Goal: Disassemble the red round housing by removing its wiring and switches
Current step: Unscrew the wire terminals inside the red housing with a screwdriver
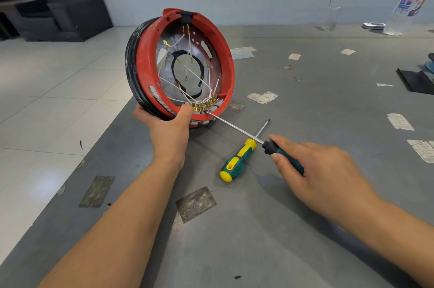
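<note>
Poking a screwdriver into the red ring

Standing on its edge on the grey table [305, 217], the red round plastic housing [179, 64] is tipped up so its open side faces the person. Inside it are thin white wires [187, 85] and a row of small gold clips [205, 105] at the bottom. The left hand [168, 123] grips its lower rim. The right hand [321, 170] holds a long green-handled screwdriver [237, 129], tip at the clips. A yellow and green screwdriver [238, 159] lies nearby
</note>
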A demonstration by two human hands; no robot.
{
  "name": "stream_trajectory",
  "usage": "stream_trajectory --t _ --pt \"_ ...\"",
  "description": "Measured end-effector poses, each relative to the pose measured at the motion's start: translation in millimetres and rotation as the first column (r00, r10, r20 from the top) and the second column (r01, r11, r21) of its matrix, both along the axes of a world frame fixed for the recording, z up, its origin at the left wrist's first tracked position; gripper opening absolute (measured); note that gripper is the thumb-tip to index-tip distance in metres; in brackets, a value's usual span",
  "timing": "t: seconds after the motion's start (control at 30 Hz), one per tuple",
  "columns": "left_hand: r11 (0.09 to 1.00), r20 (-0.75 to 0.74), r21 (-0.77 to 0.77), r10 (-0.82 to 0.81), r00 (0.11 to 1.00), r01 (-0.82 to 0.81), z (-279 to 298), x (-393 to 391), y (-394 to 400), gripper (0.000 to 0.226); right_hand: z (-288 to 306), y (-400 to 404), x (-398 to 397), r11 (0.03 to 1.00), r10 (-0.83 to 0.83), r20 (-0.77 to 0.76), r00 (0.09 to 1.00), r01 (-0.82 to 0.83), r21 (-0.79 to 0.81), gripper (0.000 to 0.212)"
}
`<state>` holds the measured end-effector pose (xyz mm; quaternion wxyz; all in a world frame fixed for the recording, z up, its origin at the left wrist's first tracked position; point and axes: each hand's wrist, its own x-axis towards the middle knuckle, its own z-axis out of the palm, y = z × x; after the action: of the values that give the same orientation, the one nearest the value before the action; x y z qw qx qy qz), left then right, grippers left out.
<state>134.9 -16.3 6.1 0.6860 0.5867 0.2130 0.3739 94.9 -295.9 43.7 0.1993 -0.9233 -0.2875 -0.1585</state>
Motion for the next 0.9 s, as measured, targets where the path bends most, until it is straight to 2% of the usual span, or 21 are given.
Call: stream_trajectory --t 0.43,0.9 --pt "1.000 0.003 0.005 -0.008 1.000 0.008 1.1 -1.2 -0.9 0.071 7.0 -2.8 1.5 0.998 -0.016 0.002 1.000 0.016 0.062 0.042" --pt "1.000 0.006 0.007 -0.017 1.000 0.017 2.3 -3.1 -3.1 0.079 1.1 -3.6 4.4 0.996 -0.010 0.025 1.000 0.007 0.093 0.037"
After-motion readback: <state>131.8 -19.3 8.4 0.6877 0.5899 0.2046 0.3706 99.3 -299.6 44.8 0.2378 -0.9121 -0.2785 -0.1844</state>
